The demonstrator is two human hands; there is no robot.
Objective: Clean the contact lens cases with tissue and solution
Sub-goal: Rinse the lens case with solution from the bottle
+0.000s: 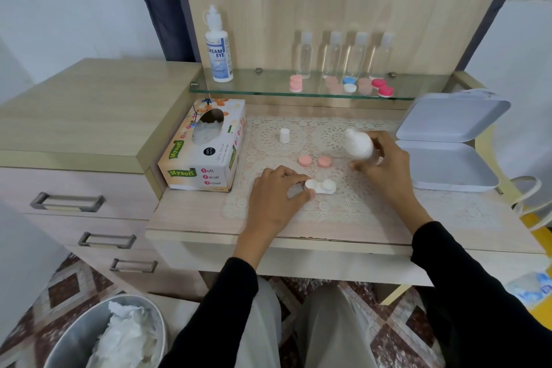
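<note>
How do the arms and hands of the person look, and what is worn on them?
Both arms are in long, plain black sleeves with no print or marking. The left sleeve and the right sleeve each end a little short of the wrist. The left hand and the right hand are bare: no gloves, and no ring, watch or bracelet shows.

A lace doily (pixel 343 209) is laid over matt pale wood-grain desk (pixel 191 218); the shelf (pixel 268 89) is glossy glass; the tissue box (pixel 206 152) is printed cardboard; the bin (pixel 74 343) is dull metal.
</note>
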